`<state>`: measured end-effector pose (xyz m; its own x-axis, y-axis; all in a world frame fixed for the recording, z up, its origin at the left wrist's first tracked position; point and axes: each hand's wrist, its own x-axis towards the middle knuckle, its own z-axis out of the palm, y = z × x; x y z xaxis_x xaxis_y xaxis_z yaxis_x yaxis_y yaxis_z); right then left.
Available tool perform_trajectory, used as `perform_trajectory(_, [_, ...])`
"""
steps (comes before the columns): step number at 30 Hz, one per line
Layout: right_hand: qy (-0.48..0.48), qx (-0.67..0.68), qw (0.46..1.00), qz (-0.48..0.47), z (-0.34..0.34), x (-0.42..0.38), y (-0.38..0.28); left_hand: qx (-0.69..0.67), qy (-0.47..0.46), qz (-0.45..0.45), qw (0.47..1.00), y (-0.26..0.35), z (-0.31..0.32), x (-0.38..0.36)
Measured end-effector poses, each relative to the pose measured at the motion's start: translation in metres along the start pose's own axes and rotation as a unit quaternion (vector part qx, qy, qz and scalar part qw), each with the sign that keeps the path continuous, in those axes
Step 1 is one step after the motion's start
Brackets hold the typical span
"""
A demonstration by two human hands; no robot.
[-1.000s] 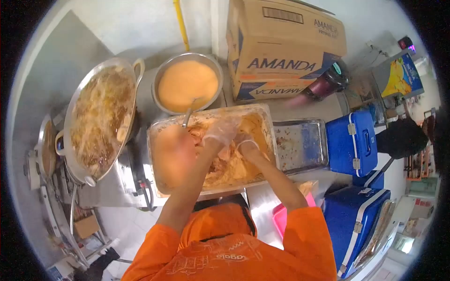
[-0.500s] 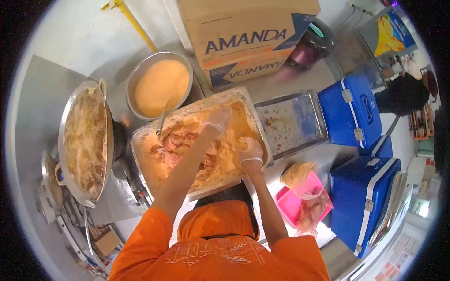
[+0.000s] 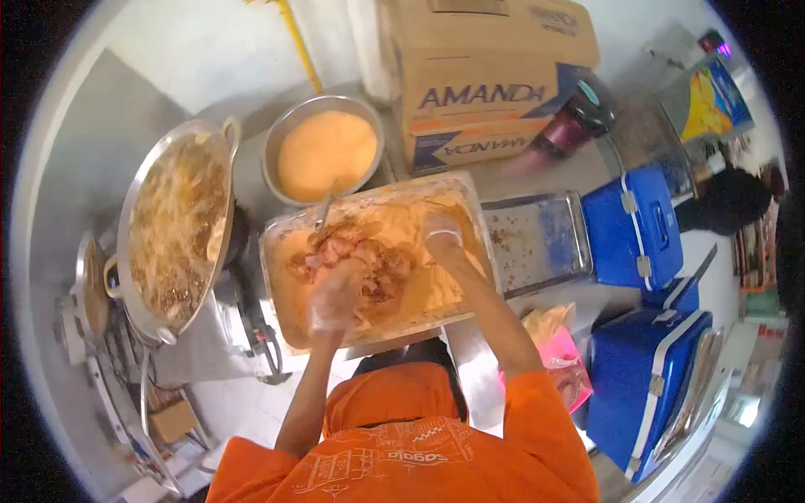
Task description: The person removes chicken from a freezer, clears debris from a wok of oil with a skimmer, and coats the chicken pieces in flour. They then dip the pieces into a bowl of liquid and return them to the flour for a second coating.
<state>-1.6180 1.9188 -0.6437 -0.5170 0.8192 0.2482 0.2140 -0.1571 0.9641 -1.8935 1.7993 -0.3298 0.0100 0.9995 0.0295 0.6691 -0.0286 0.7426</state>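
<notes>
A large rectangular tub (image 3: pixel 387 334) holds orange-tinted flour (image 3: pixel 293 306) with a heap of raw meat pieces (image 3: pixel 386 268) in its middle. My left hand (image 3: pixel 331 300), in a clear plastic glove, touches the near left side of the heap. Its fingers are blurred among the meat. Toward the tub's right end, my right hand (image 3: pixel 440 230), also gloved, reaches into the flour, and its fingertips are hidden. A metal utensil handle (image 3: pixel 324 215) leans over the tub's far edge, beside the heap.
Food fries in bubbling oil in a big wok (image 3: pixel 220 251) at left. Behind the tub stand a metal bowl (image 3: pixel 272 172) of orange powder and cardboard boxes (image 3: pixel 470 75). At right are a crumb-strewn metal tray (image 3: pixel 537 226), blue cool boxes (image 3: pixel 633 230) and a pink container (image 3: pixel 579 390).
My left hand has moved left and nearer to me, onto the meat heap. My right hand has moved farther away across the flour. The view has shifted slightly.
</notes>
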Motion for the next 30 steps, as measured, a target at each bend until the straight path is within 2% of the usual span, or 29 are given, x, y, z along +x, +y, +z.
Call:
perform_trajectory(1, [-0.137,0.374,0.912,0.102,0.003,0.006,0.032,0.009,0.058,-0.041,0.997,-0.004,-0.012,-0.012])
perform_trajectory(2, [-0.263,0.681,0.661,0.175,0.004,0.007,0.052,0.002,0.067,-0.057,0.996,-0.02,-0.02,-0.021])
perform_trajectory(3, [-0.293,0.713,0.609,0.186,-0.003,0.007,0.072,0.039,0.066,-0.132,0.988,-0.04,-0.029,-0.032])
perform_trajectory(4, [-0.286,0.698,0.634,0.171,-0.005,0.009,0.084,0.072,0.065,-0.203,0.974,-0.056,-0.031,-0.039])
perform_trajectory(5, [-0.274,0.684,0.659,0.152,-0.005,0.01,0.09,0.061,0.075,-0.216,0.971,-0.067,-0.027,-0.045])
perform_trajectory(7, [-0.251,0.658,0.7,0.114,-0.001,0.016,0.099,0.161,0.126,-0.177,0.963,-0.086,-0.024,-0.047])
perform_trajectory(8, [-0.242,0.645,0.719,0.094,0.004,0.015,0.098,0.129,0.15,-0.158,0.967,-0.059,-0.035,-0.046])
perform_trajectory(9, [-0.228,0.624,0.744,0.07,0.008,0.016,0.096,0.124,0.16,-0.177,0.963,-0.064,-0.034,-0.049])
perform_trajectory(11, [-0.18,0.555,0.812,0.024,0.016,0.02,0.101,0.146,0.113,-0.156,0.97,-0.085,-0.025,-0.052])
perform_trajectory(13, [-0.17,0.641,0.747,0.057,0.006,0.036,0.148,0.132,0.161,-0.169,0.963,-0.097,-0.015,-0.053])
perform_trajectory(14, [-0.155,0.666,0.725,0.073,-0.01,0.047,0.179,0.128,0.134,-0.199,0.962,-0.1,-0.015,-0.053])
perform_trajectory(16, [-0.126,0.692,0.705,0.089,-0.032,0.061,0.225,0.115,0.116,-0.241,0.957,-0.107,-0.01,-0.06])
perform_trajectory(18, [-0.107,0.696,0.706,0.079,-0.028,0.058,0.243,0.154,0.095,-0.213,0.96,-0.115,-0.005,-0.06])
perform_trajectory(20, [-0.066,0.656,0.739,-0.143,-0.005,0.068,0.254,0.169,0.11,-0.194,0.96,-0.111,-0.011,-0.062])
perform_trajectory(21, [-0.055,0.653,0.741,-0.15,-0.003,0.084,0.26,0.188,0.112,-0.169,0.961,-0.108,-0.013,-0.064])
perform_trajectory(23, [-0.297,0.716,0.631,-0.041,-0.064,0.143,0.343,0.149,0.142,-0.177,0.962,-0.108,-0.012,-0.066])
perform_trajectory(24, [-0.298,0.723,0.622,-0.042,-0.096,0.171,0.38,0.113,0.159,-0.179,0.964,-0.108,-0.011,-0.066])
perform_trajectory(25, [-0.286,0.722,0.628,-0.044,-0.094,0.188,0.379,0.111,0.172,-0.179,0.962,-0.113,-0.004,-0.07])
perform_trajectory(27, [-0.194,0.784,0.589,-0.034,-0.085,0.221,0.377,0.12,0.215,-0.134,0.96,-0.131,0.015,-0.071])
perform_trajectory(28, [-0.095,0.755,0.645,-0.07,-0.067,0.238,0.357,0.142,0.205,-0.164,0.954,-0.127,0.012,-0.065])
perform_trajectory(29, [-0.091,0.754,0.646,-0.078,-0.067,0.262,0.344,0.14,0.211,-0.172,0.952,-0.128,0.014,-0.066])
perform_trajectory(30, [-0.144,0.722,0.671,-0.091,-0.071,0.291,0.331,0.174,0.198,-0.146,0.954,-0.131,0.018,-0.072])
